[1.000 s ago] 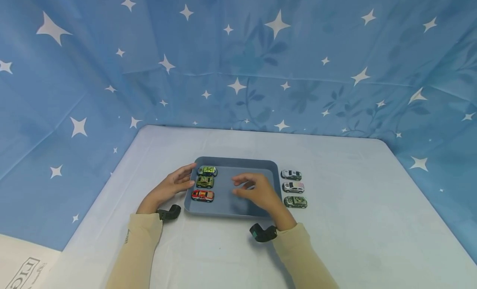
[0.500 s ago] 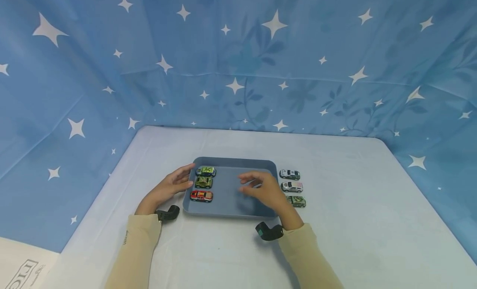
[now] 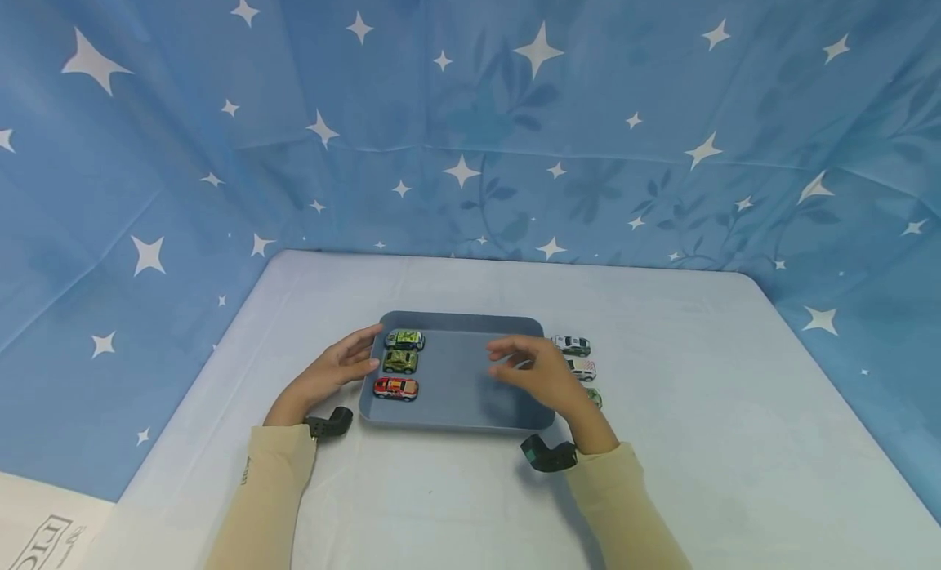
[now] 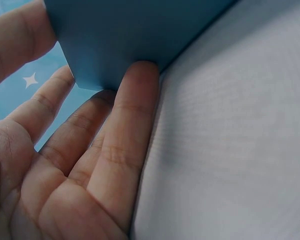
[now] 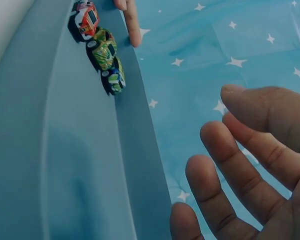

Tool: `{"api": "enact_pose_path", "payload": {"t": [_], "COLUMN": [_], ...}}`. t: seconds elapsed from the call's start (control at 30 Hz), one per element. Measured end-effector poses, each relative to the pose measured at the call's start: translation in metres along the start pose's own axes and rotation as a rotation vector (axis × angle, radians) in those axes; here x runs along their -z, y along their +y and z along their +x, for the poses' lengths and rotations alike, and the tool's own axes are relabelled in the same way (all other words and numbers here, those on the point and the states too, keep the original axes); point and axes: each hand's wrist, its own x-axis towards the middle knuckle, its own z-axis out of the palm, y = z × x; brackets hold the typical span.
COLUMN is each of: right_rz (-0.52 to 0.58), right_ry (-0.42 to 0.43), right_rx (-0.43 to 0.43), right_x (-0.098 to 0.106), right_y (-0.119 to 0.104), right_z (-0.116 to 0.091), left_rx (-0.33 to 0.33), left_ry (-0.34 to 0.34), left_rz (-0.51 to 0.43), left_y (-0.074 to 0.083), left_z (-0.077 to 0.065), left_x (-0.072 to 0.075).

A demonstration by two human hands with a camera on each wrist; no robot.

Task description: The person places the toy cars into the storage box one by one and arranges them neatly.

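Observation:
A grey-blue tray lies on the table. At its left end stand three toy cars in a column: a yellow-green car, an olive-green car and a red car. My left hand holds the tray's left side, thumb over the rim and fingers along the outer wall. Over the tray's right end hovers my right hand, fingers loosely bent, nothing between them. Beyond the right rim, partly hidden by that hand, are a white car, another white car and a green car.
A white cloth covers the table around the tray. Behind it hangs a blue curtain with white stars. Something pale with printed letters lies at the lower left.
My right hand has moved to the right over the tray and now covers part of the cars outside it. The left hand and the cars in the tray stay as they were.

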Motion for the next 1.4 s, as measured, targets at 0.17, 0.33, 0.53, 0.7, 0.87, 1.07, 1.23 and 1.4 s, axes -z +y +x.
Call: {"api": "enact_pose_path", "payload": {"t": [0.17, 0.33, 0.53, 0.7, 0.87, 1.07, 1.23, 1.4], "right_rz": [-0.001, 0.006, 0.011, -0.004, -0.036, -0.062, -0.074, -0.094], "right_ry": [-0.041, -0.062, -0.064, -0.053, -0.036, -0.005, 0.020, 0.044], "right_rx": [0.040, 0.064, 0.048, 0.049, 0.071, 0.085, 0.091, 0.076], "right_x": [0.007, 0.015, 0.023, 0.029, 0.036, 0.044, 0.050, 0.057], "right_y": [0.002, 0.004, 0.007, 0.009, 0.012, 0.015, 0.019, 0.023], "right_z": [-0.002, -0.007, -0.013, -0.016, -0.019, -0.023, -0.027, -0.029], "left_rx": [0.008, 0.008, 0.013, 0.020, 0.022, 0.022, 0.025, 0.023], "left_ry": [0.003, 0.005, 0.010, 0.014, 0.015, 0.016, 0.015, 0.015], "left_rz": [0.004, -0.001, 0.003, 0.003, 0.000, -0.002, -0.005, -0.003], "left_y": [0.000, 0.000, 0.001, 0.002, 0.002, 0.001, 0.000, 0.000], "left_z": [0.000, 0.000, 0.001, 0.000, -0.001, -0.001, 0.000, 0.000], "left_x": [0.000, -0.001, -0.001, -0.001, -0.001, -0.001, -0.001, -0.001]}}
